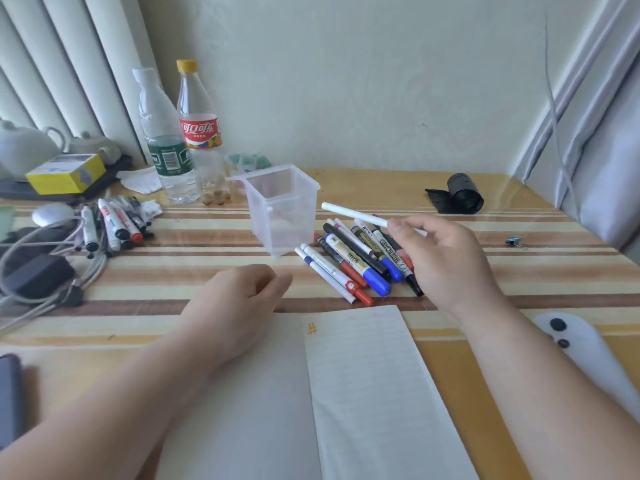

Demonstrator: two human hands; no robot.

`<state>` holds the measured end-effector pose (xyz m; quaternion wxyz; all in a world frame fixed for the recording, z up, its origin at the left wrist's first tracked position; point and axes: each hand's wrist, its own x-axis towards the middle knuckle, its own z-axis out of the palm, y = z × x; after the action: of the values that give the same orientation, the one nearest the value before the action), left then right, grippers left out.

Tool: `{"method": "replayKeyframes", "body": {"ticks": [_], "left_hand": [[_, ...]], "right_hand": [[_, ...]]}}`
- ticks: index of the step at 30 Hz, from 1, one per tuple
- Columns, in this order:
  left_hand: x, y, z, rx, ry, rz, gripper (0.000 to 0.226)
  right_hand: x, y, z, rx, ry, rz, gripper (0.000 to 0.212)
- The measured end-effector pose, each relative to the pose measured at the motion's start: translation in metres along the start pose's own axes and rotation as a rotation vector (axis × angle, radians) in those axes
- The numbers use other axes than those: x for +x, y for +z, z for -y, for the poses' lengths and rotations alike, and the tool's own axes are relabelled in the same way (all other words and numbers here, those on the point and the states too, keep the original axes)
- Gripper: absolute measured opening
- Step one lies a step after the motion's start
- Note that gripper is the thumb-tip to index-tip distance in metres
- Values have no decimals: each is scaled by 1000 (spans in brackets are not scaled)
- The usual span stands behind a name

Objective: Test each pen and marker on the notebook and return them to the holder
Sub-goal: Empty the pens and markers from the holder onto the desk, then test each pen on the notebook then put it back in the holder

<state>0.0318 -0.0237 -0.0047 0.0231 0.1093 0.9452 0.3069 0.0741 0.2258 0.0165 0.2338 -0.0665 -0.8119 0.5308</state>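
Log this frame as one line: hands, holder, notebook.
right hand: holds white pen over marker pile | left hand: loosely curled, nothing visible | holder: upright, no pens sticking out | notebook: open

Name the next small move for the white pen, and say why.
Probably tip the slim white pen into the clear square plastic holder: the right hand pinches it aimed at the rim, and the open notebook already bears a mark.

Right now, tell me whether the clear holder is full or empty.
Empty of pens: the clear holder stands upright with nothing above its rim; the pens lie beside it on the table.
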Motion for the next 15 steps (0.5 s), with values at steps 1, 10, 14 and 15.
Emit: {"method": "replayKeyframes", "body": {"ticks": [1, 10, 14, 15], "left_hand": [[-1, -1, 3, -14, 26, -41, 29], [-14, 1, -9, -686, 329, -153, 23], [-16, 4, -19, -1437, 109, 105, 1], [-15, 6, -20, -1514, 96, 159, 3]], "right_hand": [[-4, 4, 6, 71, 8, 31, 17], [-22, 20, 27, 382, 177, 320, 33], [-25, 17, 28, 288, 202, 604, 39], [-27, 18, 29, 231, 199, 678, 36]]}}
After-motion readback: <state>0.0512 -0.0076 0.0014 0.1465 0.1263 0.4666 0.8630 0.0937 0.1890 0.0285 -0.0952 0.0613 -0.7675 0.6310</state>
